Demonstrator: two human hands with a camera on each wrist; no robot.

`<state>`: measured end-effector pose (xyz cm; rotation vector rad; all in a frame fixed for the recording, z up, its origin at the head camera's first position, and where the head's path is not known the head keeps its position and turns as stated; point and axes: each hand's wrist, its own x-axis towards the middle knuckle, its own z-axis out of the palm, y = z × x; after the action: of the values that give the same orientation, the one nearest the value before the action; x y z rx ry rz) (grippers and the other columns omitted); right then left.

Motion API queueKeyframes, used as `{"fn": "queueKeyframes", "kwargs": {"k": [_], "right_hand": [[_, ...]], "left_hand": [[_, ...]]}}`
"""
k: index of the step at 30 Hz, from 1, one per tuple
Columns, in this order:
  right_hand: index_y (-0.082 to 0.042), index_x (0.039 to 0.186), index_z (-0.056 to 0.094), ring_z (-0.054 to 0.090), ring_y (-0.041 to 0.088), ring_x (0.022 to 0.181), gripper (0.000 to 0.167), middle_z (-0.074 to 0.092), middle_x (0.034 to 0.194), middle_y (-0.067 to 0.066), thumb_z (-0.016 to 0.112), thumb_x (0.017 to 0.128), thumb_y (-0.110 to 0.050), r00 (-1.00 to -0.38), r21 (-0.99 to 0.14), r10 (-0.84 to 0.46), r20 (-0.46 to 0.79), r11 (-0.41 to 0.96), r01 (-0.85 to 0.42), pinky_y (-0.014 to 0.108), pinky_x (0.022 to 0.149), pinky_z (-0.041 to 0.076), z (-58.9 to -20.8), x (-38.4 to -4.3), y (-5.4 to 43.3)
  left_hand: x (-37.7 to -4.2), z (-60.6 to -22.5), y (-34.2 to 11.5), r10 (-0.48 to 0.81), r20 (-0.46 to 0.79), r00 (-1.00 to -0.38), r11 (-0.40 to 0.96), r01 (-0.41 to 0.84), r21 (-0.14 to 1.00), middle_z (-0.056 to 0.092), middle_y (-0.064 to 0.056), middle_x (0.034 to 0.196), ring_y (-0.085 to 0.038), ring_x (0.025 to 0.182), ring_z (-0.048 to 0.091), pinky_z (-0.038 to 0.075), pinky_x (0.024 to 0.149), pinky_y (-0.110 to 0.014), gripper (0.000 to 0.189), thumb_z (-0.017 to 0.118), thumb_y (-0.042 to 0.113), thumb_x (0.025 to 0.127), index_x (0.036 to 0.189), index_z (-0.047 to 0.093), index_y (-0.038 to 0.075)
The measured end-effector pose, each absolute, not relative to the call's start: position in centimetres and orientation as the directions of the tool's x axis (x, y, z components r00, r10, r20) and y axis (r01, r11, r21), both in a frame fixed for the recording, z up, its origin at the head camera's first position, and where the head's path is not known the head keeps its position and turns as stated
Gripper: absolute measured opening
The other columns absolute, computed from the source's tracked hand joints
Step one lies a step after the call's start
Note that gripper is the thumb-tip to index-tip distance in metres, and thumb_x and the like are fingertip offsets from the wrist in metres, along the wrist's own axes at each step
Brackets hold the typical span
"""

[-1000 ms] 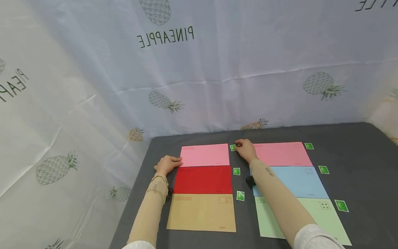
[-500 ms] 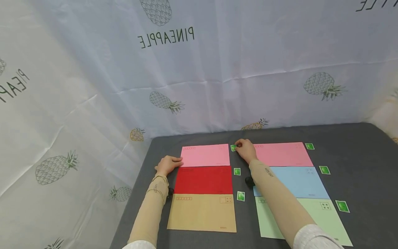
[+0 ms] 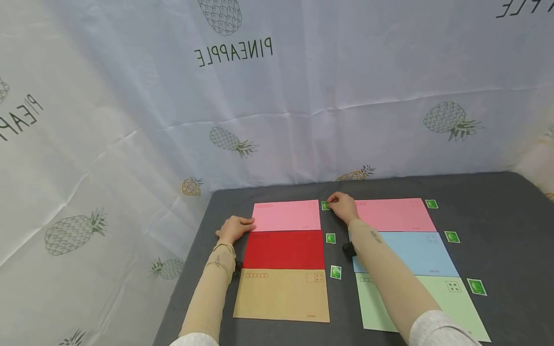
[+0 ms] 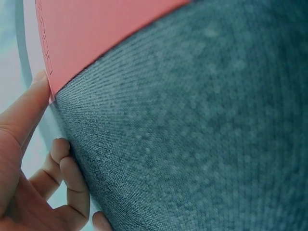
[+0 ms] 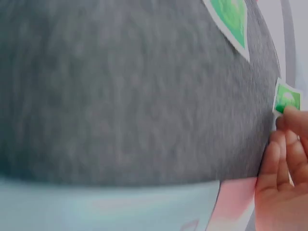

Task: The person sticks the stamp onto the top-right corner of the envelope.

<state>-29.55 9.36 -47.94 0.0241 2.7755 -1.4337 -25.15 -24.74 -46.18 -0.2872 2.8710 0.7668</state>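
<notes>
My left hand [image 3: 233, 229] lies at the left edge of the pink envelope [image 3: 285, 216], straight fingers touching its lower left corner. In the left wrist view one extended fingertip [image 4: 39, 77] meets the corner of the red envelope [image 4: 96, 33], while other fingers curl beside it over the grey cloth. Past the pink envelope's right side, my right hand [image 3: 344, 209] pinches a small green stamp [image 3: 325, 205] by its right edge. The right wrist view shows that stamp [image 5: 287, 97] between thumb and forefinger, its white border tilted up.
Below the red envelope [image 3: 283, 250] lies a tan one [image 3: 281, 295]. A second column has pink [image 3: 394, 215], blue [image 3: 415, 252] and green [image 3: 450, 302] envelopes, partly under my right forearm. More green stamps [image 3: 331, 238] lie beside both columns. A pineapple-print curtain [image 3: 303, 96] hangs behind the table.
Both hands keep almost the same places. The whole scene shifts very slightly right in the head view; the envelopes and stamps have not visibly moved on the table.
</notes>
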Motion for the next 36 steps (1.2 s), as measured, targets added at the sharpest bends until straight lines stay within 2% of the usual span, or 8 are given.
{"fn": "queueKeyframes", "kwargs": {"k": [12, 18, 24, 36], "right_hand": [[-0.004, 0.11, 0.062, 0.058, 0.027, 0.093, 0.025, 0.064, 0.107, 0.018, 0.06, 0.089, -0.017, -0.997, -0.892, -0.052, -0.057, 0.452, 0.027, 0.035, 0.079, 0.046, -47.5, -30.6, 8.9], [-0.006, 0.12, 0.054, 0.058, 0.027, 0.093, 0.035, 0.063, 0.108, 0.018, 0.061, 0.088, -0.017, -0.992, -0.896, -0.099, -0.071, 0.445, 0.02, 0.033, 0.075, 0.045, -47.3, -30.9, 7.4], [-0.004, 0.122, 0.047, 0.058, 0.029, 0.095, 0.038, 0.061, 0.107, 0.018, 0.059, 0.088, -0.017, -0.987, -0.9, -0.137, -0.08, 0.437, 0.012, 0.034, 0.075, 0.045, -47.1, -31.0, 6.0], [-0.003, 0.117, 0.045, 0.058, 0.032, 0.093, 0.035, 0.058, 0.108, 0.02, 0.059, 0.088, -0.015, -0.995, -0.869, -0.061, -0.081, 0.492, 0.04, 0.039, 0.076, 0.045, -47.9, -30.8, 4.4]], "left_hand": [[-25.0, -45.8, -25.1, -0.151, -0.182, -0.972, 0.837, -0.224, 0.499, 0.061, -0.016, 0.124, -0.036, 0.114, 0.053, 0.019, 0.095, -0.071, 0.043, 0.07, 0.037, 0.08, 0.12, 0.063, 0.024], [-25.2, -46.1, -25.2, -0.155, -0.184, -0.971, 0.839, -0.228, 0.495, 0.06, -0.015, 0.126, -0.035, 0.114, 0.053, 0.021, 0.095, -0.069, 0.043, 0.07, 0.039, 0.08, 0.121, 0.063, 0.025], [-25.3, -46.3, -25.2, -0.146, -0.177, -0.973, 0.839, -0.217, 0.5, 0.062, -0.013, 0.124, -0.034, 0.114, 0.054, 0.022, 0.094, -0.069, 0.042, 0.07, 0.039, 0.08, 0.12, 0.063, 0.026], [-24.7, -45.9, -25.1, -0.125, -0.179, -0.976, 0.828, -0.202, 0.522, 0.062, -0.012, 0.125, -0.035, 0.116, 0.054, 0.022, 0.092, -0.066, 0.04, 0.07, 0.04, 0.081, 0.118, 0.065, 0.027]]}}
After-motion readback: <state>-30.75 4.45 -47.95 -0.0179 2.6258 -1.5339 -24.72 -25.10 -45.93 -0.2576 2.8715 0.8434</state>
